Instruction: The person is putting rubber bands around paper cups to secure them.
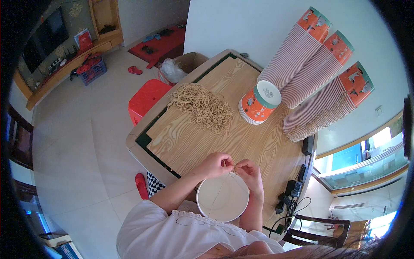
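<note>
Head view: white paper bowl (223,197) at 6 o'clock, table edge. Left hand (214,165) and right hand (251,172) pinched together on a rubber band (233,174) at its rim, 12 o'clock side. Band not yet around. Band pile (202,108), cup stacks (319,77) at 12–2 o'clock untouched.

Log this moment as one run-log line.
left hand: pinching rubber band | right hand: pinching same band | white paper bowl: under hands, near table edge | rubber band pile: mid-table
</note>
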Tool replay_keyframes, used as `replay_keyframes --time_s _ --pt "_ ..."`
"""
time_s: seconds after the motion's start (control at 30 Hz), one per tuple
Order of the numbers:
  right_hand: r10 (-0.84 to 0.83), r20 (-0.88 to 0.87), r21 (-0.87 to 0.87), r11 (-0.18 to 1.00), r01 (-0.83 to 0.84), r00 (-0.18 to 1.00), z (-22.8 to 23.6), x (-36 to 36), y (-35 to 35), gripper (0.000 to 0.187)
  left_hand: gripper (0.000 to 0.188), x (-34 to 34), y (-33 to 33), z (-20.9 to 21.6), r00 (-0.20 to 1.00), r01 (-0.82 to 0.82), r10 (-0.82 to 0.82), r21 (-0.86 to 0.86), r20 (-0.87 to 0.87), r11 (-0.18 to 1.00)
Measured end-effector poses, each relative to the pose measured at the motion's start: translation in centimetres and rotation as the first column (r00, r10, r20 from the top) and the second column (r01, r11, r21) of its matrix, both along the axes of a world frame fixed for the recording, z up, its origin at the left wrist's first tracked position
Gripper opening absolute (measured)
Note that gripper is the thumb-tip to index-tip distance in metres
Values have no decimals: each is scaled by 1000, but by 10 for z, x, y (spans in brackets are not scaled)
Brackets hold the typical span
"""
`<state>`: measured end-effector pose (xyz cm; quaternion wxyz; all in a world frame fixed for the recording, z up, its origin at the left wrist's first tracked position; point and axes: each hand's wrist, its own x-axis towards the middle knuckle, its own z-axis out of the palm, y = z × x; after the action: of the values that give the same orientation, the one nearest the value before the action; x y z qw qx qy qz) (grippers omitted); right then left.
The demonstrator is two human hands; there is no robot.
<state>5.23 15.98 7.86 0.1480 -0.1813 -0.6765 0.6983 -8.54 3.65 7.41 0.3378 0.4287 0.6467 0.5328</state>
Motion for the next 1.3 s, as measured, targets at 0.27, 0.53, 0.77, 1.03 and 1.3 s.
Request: replay_keyframes --time_s 0.27,0.53,0.77,1.03,1.3 --pt "-16 68 -49 999 19 998 1 0 -1 6 11 -3 0 -9 999 12 -13 14 42 1000" --pt "-38 55 31 999 37 998 -2 -1 4 8 10 -4 2 -9 999 30 -32 44 32 999" --pt "7 72 -82 997 -1 997 -1 -3 2 6 9 -5 0 -9 999 39 -39 21 26 999" --pt "-167 -7 -161 973 164 986 -9 -6 4 4 10 -6 2 -19 993 22 -28 47 116 999" --pt "-159 34 -67 985 161 987 -12 -16 1 4 17 -15 11 -32 849 187 -145 -32 508 982"
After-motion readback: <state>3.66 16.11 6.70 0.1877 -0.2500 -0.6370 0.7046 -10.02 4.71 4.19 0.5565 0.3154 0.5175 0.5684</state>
